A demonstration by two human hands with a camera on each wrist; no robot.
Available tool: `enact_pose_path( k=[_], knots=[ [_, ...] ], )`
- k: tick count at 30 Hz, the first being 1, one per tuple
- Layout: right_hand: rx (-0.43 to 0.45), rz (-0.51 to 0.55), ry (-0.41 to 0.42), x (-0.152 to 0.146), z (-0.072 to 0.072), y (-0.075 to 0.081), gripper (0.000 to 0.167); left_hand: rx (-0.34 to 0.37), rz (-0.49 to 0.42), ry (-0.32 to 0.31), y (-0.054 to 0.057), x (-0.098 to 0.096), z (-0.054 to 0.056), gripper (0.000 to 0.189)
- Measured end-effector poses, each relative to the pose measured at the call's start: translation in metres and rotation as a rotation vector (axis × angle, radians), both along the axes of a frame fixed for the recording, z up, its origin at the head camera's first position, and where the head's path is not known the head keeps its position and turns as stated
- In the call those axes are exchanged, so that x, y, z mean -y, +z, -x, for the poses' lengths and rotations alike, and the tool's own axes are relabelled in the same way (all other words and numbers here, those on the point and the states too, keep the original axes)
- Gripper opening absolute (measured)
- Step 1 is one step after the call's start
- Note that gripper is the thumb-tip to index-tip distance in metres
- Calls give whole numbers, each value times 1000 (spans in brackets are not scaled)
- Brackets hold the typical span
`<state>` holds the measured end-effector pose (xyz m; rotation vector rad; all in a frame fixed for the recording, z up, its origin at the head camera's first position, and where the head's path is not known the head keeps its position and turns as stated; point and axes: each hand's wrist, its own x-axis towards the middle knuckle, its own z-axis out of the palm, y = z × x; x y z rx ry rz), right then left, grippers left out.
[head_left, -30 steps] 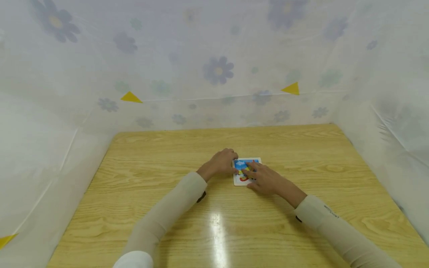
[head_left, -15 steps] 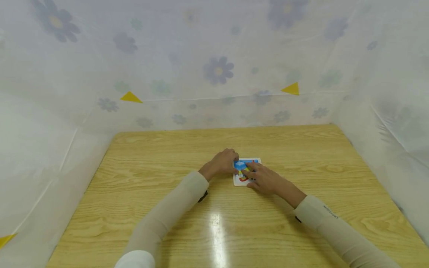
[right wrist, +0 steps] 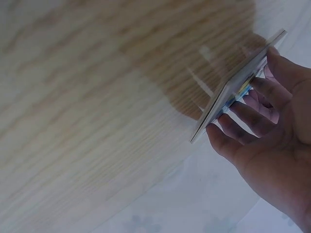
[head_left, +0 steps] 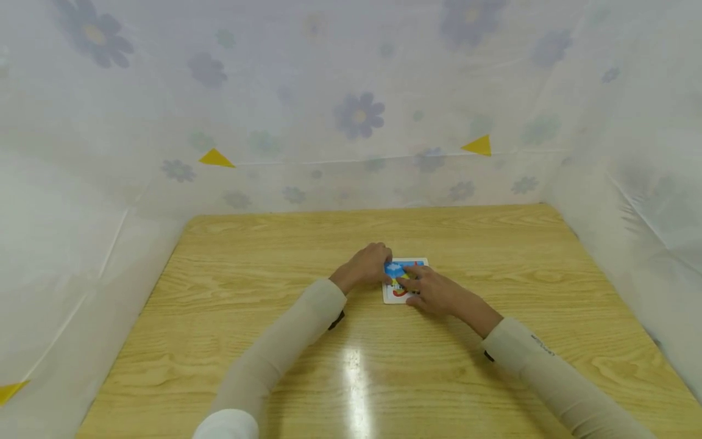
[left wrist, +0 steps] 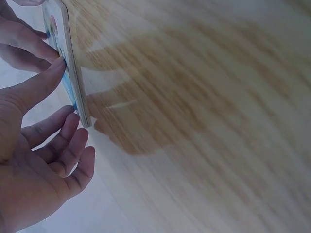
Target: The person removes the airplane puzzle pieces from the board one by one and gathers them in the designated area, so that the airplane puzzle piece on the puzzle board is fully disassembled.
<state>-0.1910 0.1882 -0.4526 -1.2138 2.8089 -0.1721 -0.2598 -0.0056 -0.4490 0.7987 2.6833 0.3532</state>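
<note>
A small flat picture board [head_left: 395,269] with a white border and a blue, yellow and red print lies on the wooden table. My left hand [head_left: 364,266] is at its left side; in the left wrist view the thumb touches the printed face and the forefinger meets the face close to the edge, while the other fingers stay loosely bent. From the right, my right hand [head_left: 439,294] reaches over the board with spread fingers. The right wrist view has those fingertips resting on the print of the board [right wrist: 233,92]. Both hands cover part of the picture.
The wood-grain table [head_left: 263,256] extends around the board, with a bright light reflection near its front. Pale flowered sheeting [head_left: 307,79] encloses the back and sides, with yellow triangles [head_left: 478,146] on it.
My left hand has shifted slightly to the right, its fingers now farther over the board's left edge. The right hand and the board stay nearly where they were.
</note>
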Motion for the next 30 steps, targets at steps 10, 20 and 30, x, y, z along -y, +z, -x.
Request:
enact_pose_path(
  k=[10,20,30],
  knots=[
    [9,15,-5,-1,1,-3,49,62,-10,55,3,-5,2,43],
    [12,21,-9,-2,2,-6,50,52,12,57,4,-7,0,45],
    [1,25,0,-2,2,-7,51,-6,-1,54,-2,-6,1,45]
  ],
)
